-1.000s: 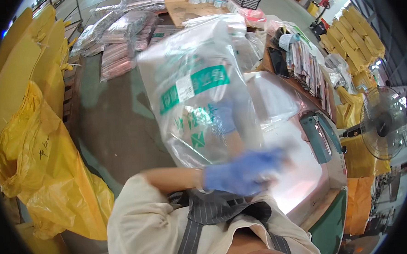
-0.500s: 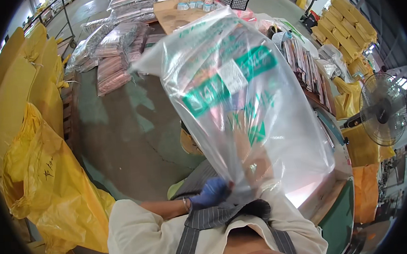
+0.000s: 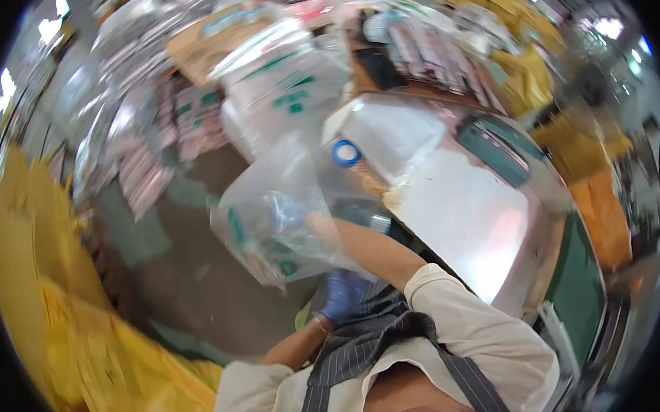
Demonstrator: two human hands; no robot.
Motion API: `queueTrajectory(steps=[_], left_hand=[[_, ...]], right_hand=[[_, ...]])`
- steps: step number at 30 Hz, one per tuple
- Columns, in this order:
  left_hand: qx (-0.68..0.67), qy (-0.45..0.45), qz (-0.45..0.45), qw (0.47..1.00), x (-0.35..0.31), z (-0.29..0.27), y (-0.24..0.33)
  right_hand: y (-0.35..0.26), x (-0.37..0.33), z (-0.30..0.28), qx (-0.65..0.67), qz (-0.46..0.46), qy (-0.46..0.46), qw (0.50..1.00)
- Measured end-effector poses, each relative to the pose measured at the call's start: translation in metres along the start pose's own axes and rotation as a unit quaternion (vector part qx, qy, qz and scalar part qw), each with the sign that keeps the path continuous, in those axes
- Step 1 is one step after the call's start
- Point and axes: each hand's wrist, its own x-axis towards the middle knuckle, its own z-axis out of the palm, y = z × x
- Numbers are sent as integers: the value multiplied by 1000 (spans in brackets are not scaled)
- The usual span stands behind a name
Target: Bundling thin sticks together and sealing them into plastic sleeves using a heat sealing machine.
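Green printing, too blurred to read, marks the crumpled clear plastic bag [image 3: 246, 244]; the bag hangs around or in front of the blue-gloved right grip [image 3: 289, 212], which shows through the film, so I cannot tell how far it is closed or whether it pinches anything; the blue-gloved left grip [image 3: 342, 295] is below and right of it, just beside the bag's lower edge, its fingers too blurred to judge; beyond the right grip lie stacked clear packages [image 3: 291, 96] with unreadable green print; rightward is the white-topped bench [image 3: 465, 214].
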Motion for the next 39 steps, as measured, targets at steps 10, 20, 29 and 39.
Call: queueTrajectory(steps=[10,20,29,39], left_hand=[[561,-238,106,786,28,79,0],[565,-526,-233,592,59,105,-133],[458,-739,-289,401,-4,162,-190],[455,-735,-395,311,-13,90,-172]], right_hand=[[40,-191,-126,102,-14,441,892],[-5,-458,72,-122,647,544,519],[-60,-391,207,-47,684,649,329],[-22,-400,225,-237,706,534,400]])
